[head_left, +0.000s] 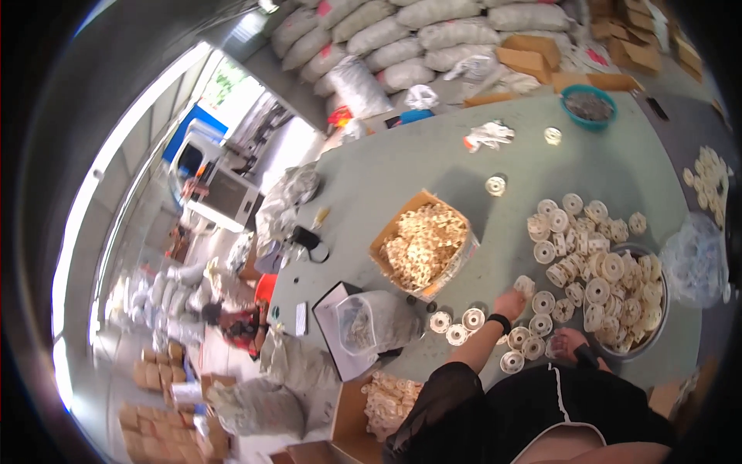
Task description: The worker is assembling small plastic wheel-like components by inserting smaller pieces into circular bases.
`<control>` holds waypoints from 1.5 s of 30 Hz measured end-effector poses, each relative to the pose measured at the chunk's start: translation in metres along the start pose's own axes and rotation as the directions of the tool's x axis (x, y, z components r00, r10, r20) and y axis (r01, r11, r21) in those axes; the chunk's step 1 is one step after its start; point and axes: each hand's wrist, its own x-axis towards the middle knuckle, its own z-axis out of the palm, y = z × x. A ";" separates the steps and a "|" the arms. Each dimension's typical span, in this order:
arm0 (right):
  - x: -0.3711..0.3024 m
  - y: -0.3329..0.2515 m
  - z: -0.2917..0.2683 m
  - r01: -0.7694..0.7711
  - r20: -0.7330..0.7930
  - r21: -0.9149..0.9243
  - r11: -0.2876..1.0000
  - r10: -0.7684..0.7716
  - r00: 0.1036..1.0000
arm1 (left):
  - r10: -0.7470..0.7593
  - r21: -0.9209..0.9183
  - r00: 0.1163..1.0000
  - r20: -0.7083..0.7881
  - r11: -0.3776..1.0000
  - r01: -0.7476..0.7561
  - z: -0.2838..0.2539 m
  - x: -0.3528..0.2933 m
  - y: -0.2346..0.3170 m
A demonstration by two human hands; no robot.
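Cream-coloured plastic spools with round flanges and a centre hole lie all about my hands. My left hand (pixel 508 305), with a dark band on its wrist, is closed on one spool (pixel 525 286) at its fingertips. Close to the table's near edge is my right hand (pixel 570 341), its fingers curled beside several flat-lying spools (pixel 533 348); what those fingers hold, if anything, is too small to make out. More spools (pixel 457 334) lie left of my left forearm. To the right, a heaped pile of spools (pixel 610 290) fills a round metal basin (pixel 658 334) and spills beyond it.
A cardboard box (pixel 450 283) full of small cream parts stands mid-table. Left of it is a clear plastic bin (pixel 363 329). A teal basin (pixel 587 124) and a white glove (pixel 490 136) lie at the far side. Clear plastic bags (pixel 696 259) sit at right.
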 end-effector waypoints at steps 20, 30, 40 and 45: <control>-0.121 -0.076 0.102 0.321 0.204 0.044 0.946 -0.323 0.924 | -0.152 -0.683 0.960 -0.237 0.728 -0.053 0.036 -0.181 0.124; -0.134 -0.061 0.110 0.312 0.171 0.187 0.932 -0.343 0.923 | -0.249 -0.889 0.968 0.024 0.438 0.135 0.046 -0.183 0.135; -0.131 -0.063 0.095 0.019 0.083 0.501 0.865 -0.070 0.994 | -0.226 -0.775 0.973 -0.037 0.621 0.115 0.050 -0.178 0.147; -0.149 -0.082 0.120 -0.068 0.133 0.629 0.774 -0.021 0.991 | -0.191 -0.897 0.973 0.126 0.398 0.194 0.041 -0.179 0.146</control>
